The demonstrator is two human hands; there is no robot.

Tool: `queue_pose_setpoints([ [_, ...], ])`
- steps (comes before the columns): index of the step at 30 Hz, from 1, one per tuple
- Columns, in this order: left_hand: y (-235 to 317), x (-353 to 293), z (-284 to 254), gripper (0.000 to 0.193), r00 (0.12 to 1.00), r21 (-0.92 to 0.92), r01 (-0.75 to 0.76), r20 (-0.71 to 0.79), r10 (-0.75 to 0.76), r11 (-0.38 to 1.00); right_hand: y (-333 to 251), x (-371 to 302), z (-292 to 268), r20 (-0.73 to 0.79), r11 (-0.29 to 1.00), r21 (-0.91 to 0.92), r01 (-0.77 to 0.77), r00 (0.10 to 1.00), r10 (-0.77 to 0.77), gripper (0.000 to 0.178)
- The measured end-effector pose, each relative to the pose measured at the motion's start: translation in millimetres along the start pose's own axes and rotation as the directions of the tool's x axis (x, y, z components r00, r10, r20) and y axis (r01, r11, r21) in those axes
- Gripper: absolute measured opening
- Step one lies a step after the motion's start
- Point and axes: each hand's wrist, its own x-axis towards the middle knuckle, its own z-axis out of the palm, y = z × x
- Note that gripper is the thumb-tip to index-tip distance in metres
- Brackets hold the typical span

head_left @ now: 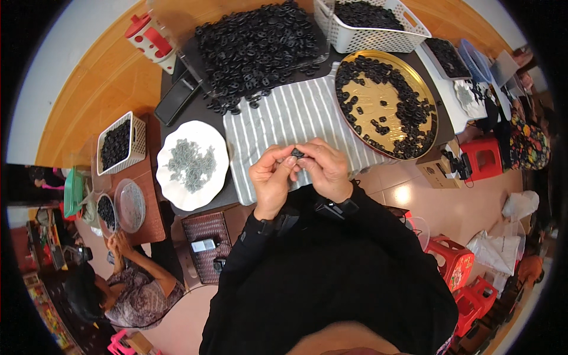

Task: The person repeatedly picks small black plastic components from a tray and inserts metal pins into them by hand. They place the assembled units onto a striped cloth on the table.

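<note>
Over the near edge of a grey-and-white striped cloth [313, 106], my two hands meet in front of my chest. My left hand [273, 177] and my right hand [326, 168] pinch one small black part [297, 153] between thumbs and fingertips. Its finer shape is mostly covered by the fingers. Beyond the cloth lies a big heap of similar black parts [257, 44] in a clear bin. To the left, a white scalloped plate [192, 201] bears a pile of small greyish clear pieces [192, 165]. At the right, a round gold tray [378, 97] carries many black parts around its rim.
A white basket [378, 38] of black parts stands far right, beside the bin. A dark phone [177, 97] and a red-dotted white cup [151, 41] are at the far left. Another person [130, 290] works at a lower left table. Red stools [449, 260] stand at right.
</note>
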Motion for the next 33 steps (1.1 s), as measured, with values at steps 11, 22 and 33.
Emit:
queue_pose_setpoints([
  [11, 1.3, 0.8, 0.6, 0.017, 1.000, -0.040, -0.006, 0.014, 0.006, 0.999, 2.7, -0.1, 1.7, -0.023, 0.998, 0.039, 0.050, 0.999, -0.050, 0.022],
  [22, 5.7, 2.0, 2.3, 0.018, 0.997, 0.049, 0.032, 0.062, -0.035, 0.998, -11.3, 14.4, -62.3, 0.503, 0.862, -0.007, -0.506, 0.744, 0.440, 0.010],
  [33, 1.7, 5.3, -1.9, 0.019, 0.995, 0.021, -0.002, 0.095, 0.000, 1.000, 26.5, 193.7, -197.6, -0.069, 0.816, -0.167, -0.553, 0.833, 0.550, 0.032],
])
